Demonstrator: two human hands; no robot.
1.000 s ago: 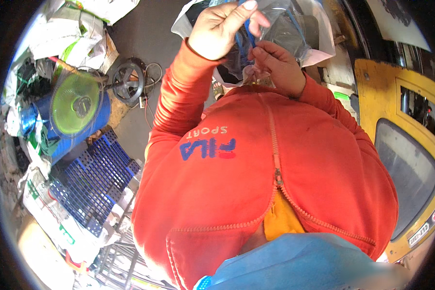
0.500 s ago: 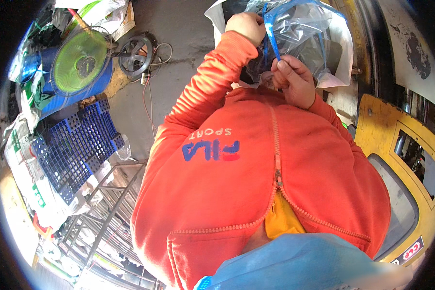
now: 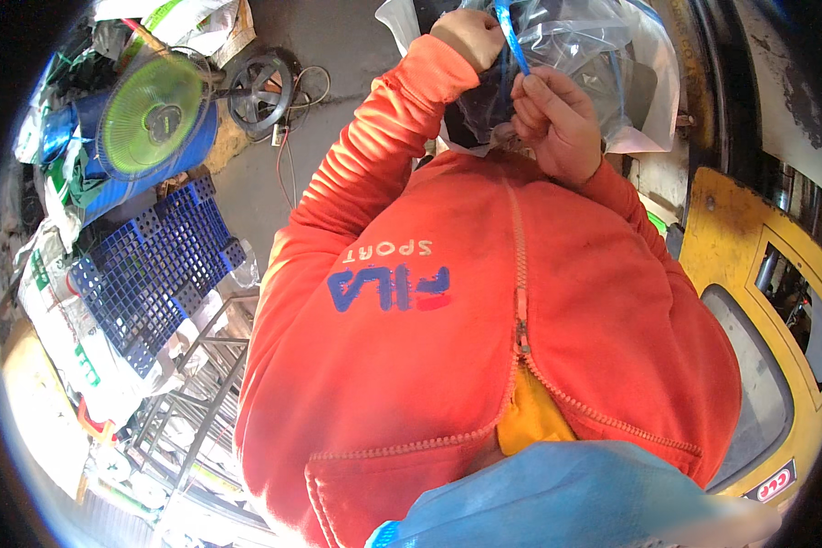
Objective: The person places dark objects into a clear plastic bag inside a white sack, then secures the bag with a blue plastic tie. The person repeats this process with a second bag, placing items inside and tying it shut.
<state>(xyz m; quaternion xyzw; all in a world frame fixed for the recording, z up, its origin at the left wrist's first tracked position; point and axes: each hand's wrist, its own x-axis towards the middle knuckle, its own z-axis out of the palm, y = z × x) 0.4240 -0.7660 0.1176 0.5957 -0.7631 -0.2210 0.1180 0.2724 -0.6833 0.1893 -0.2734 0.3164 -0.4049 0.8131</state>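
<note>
A blue plastic strip [image 3: 512,41] runs down from the top edge to the fingertips of my right hand [image 3: 562,121], which pinches its lower end between thumb and forefinger. My left hand [image 3: 468,38] is closed beside the strip, its back toward me; whatever its fingers grip is hidden. Beneath and beyond both hands is a clear plastic bag [image 3: 580,46], crumpled and shiny, with white sheeting [image 3: 653,128] at its right edge. Dark shapes show through the clear plastic, too vague to name.
To the left stand a green-bladed fan [image 3: 155,123], a blue pallet [image 3: 155,274] on its side and a metal rack [image 3: 201,393]. A cable [image 3: 288,173] trails over the grey floor [image 3: 347,55]. Close on my right is a yellow machine panel [image 3: 726,224].
Both hands and the bag now sit higher in the picture. The right hand has kept its pinch on the blue strip; less of the bag's top shows.
</note>
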